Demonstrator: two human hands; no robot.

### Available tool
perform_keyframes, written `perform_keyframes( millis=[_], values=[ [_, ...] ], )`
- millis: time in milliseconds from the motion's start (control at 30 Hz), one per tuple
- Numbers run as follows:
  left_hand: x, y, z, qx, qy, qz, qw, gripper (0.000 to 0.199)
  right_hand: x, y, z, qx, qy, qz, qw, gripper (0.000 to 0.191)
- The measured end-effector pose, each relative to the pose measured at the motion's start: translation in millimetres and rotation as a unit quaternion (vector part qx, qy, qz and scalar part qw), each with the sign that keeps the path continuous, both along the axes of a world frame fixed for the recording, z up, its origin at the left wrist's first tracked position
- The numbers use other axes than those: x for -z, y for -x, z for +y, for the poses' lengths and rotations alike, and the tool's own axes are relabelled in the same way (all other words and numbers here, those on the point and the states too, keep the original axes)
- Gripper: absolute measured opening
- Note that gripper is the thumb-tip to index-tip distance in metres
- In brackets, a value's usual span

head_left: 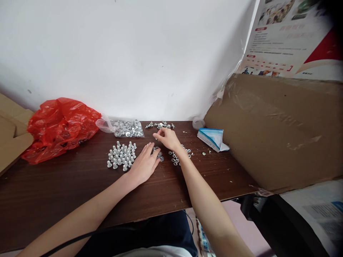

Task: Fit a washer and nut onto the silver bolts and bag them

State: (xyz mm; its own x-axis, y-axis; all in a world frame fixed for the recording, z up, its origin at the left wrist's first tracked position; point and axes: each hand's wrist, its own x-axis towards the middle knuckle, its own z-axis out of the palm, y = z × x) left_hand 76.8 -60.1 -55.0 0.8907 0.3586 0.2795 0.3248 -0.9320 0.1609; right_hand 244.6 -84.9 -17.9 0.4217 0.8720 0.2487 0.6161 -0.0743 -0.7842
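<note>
My left hand [144, 162] lies flat on the dark table with its fingers spread, its fingertips at a small pile of flat washers [160, 155]. Above and right of that pile, my right hand [167, 138] is raised with thumb and forefinger pinched together; a small bit shows under the fingertips, too small to name. Left of my left hand, many silver bolts [122, 155] stand upright in a group. Hex nuts [175, 160] lie scattered beside my right forearm, which covers some of them. Behind my right hand is a row of assembled bolts [160, 125].
Near the wall are a red plastic bag [64, 125], a clear plastic scoop [105, 125], a bag of metal parts [129, 129] and a round clear lid [198, 123]. A blue-and-white packet [211, 137] lies by the large cardboard box [281, 125] on the right.
</note>
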Motion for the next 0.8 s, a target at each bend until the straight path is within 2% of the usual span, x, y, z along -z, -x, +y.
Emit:
perform_keyframes(
  millis=[133, 200, 267, 367, 433, 500, 567, 700, 800],
  values=[
    [1.3, 0, 0, 0.012, 0.006, -0.019, 1.0, 0.04, -0.2, 3, 4, -0.042, -0.026, 0.18, 0.982, 0.01],
    [2.3, 0, 0, 0.018, 0.01, -0.032, 0.999, 0.038, -1.5, 7, 5, -0.065, -0.034, 0.288, 0.955, 0.005],
    [2.4, 0, 0, 0.02, 0.014, -0.039, 0.999, 0.037, -3.1, 13, 6, -0.095, -0.035, 0.381, 0.919, 0.011],
    [0.7, -1, 0, 0.024, 0.016, -0.041, 0.999, 0.036, -4.3, 23, 8, -0.138, -0.032, 0.462, 0.876, 0.008],
    [-1.1, -1, -1, 0.028, 0.018, -0.042, 0.999, 0.033, -4.0, 30, 9, -0.149, -0.031, 0.47, 0.869, 0.007],
    [-2.6, -1, -2, 0.029, 0.018, -0.039, 0.999, 0.03, -3.3, 38, 11, -0.147, -0.029, 0.446, 0.882, 0.005],
    [-3.5, 0, -2, 0.026, 0.014, -0.029, 0.999, 0.031, -2.3, 44, 11, -0.147, -0.028, 0.384, 0.911, 0.006],
    [-3.1, 2, 0, 0.034, 0.006, -0.013, 0.999, 0.037, 0.6, 54, 10, -0.137, -0.048, 0.131, 0.981, 0.011],
    [-3.2, 3, 0, 0.044, 0.025, -0.012, 0.999, 0.038, 3.4, 59, 9, -0.137, -0.034, -0.013, 0.99, 0.008]
  ],
)
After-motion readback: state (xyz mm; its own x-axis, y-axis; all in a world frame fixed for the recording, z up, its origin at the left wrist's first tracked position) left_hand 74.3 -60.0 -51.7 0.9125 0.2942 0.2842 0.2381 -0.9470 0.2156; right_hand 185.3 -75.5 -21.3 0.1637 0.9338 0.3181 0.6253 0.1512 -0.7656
